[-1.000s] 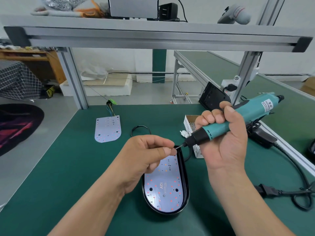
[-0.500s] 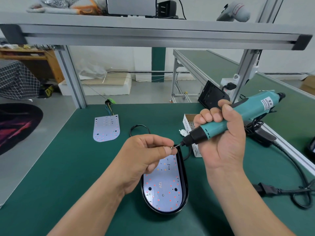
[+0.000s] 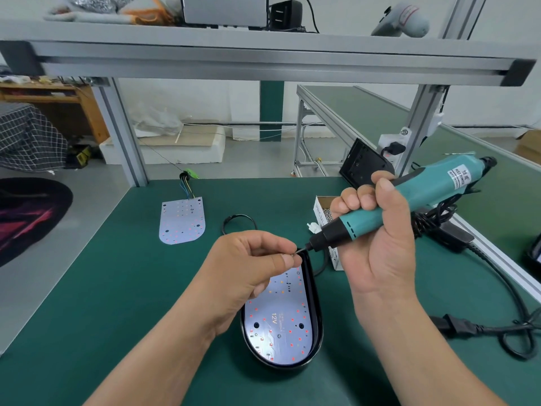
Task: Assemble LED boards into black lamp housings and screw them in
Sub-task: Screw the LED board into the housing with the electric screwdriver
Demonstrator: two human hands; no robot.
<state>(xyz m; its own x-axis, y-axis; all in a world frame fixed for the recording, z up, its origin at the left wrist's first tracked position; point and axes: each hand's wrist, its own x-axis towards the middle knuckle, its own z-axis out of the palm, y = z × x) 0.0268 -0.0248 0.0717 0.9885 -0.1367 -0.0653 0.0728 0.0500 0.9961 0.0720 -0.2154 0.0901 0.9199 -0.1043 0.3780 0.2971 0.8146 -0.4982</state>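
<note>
The left hand (image 3: 251, 268) is pinching what looks like a small screw (image 3: 294, 254) between thumb and forefinger, the other fingers curling loosely beneath; it is offering the screw to the bit, probably so that it seats there before being driven. The right hand (image 3: 377, 238) is wrapping all its fingers round the teal electric screwdriver (image 3: 409, 200), tilting it so the bit is pointing down and left into the pinch, just above the far end of the black lamp housing (image 3: 319, 326). The housing is lying open side up near the front edge of the bench (image 3: 117, 288), about midway along it, with an LED board (image 3: 278, 320) sitting inside its rim, holes facing up and ready for fastening; I am judging the screwing step to be only beginning. A second LED board (image 3: 182, 221) is waiting bare toward the back edge, wires trailing off it. The open screw box (image 3: 322, 210) is standing just behind the right hand, within easy reach for reloading; the driver's cable (image 3: 512, 312) is looping toward the right edge.
</note>
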